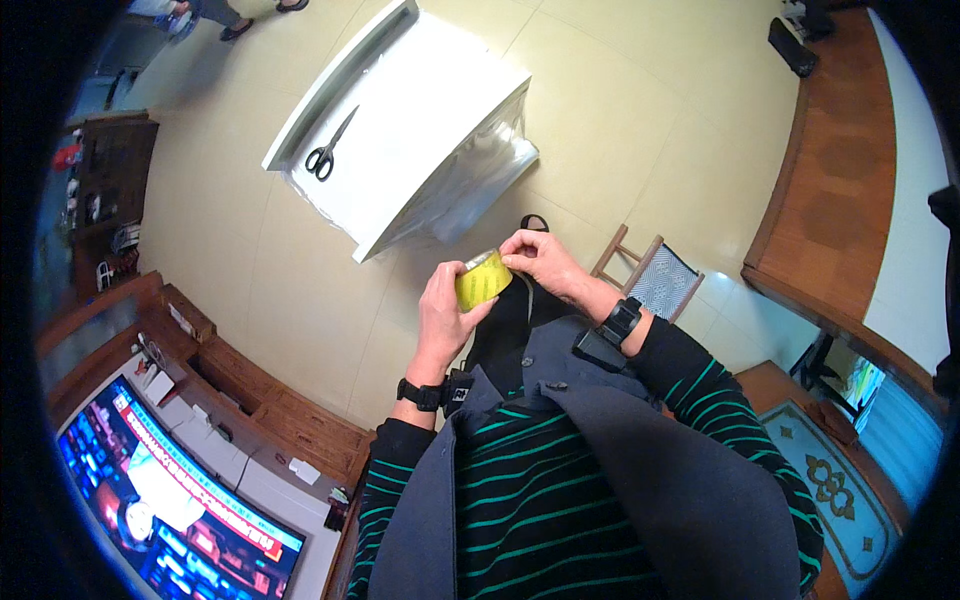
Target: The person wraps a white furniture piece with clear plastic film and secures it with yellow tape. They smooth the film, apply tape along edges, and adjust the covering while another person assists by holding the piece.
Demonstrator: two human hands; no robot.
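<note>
My left hand (444, 311) grips a roll of yellow packing tape (484, 281) between thumb and fingers, in front of my body. The fingertips of my right hand (544, 262) pinch at the roll's right edge; whether they hold the tape's end I cannot tell. Beyond my hands stands a white panelled piece of furniture (420, 97), with clear plastic film (480, 180) over its near side. Black-handled scissors (322, 157) lie on its white surface, towards the left.
A folding stool (664, 277) with a patterned seat stands right of my hands. Further right is a wooden table (832, 172). Wooden cabinets (277, 420) and a lit television (180, 502) are at lower left. Another person's legs (225, 19) show at upper left.
</note>
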